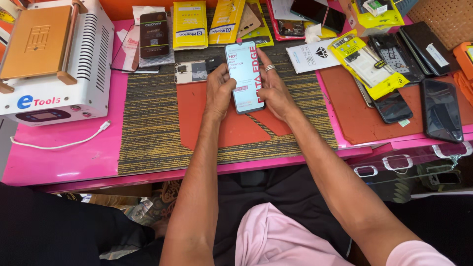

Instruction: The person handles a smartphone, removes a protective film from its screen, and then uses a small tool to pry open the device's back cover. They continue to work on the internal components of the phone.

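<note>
A smartphone [245, 74] with a white and red printed film on its screen lies upright over an orange-red mat [207, 123] on a striped grey mat [148, 123]. My left hand [219, 91] holds its left edge, thumb on the screen. My right hand [274, 88], a ring on one finger, grips its right edge. Both hands hold the phone together.
A white machine with an orange top plate [51, 59] stands at the left with a white cable [59, 143]. A bare phone frame [193, 71], yellow packets [189, 24], black phones [440, 109] and another orange mat [354, 113] lie on the pink table [64, 162].
</note>
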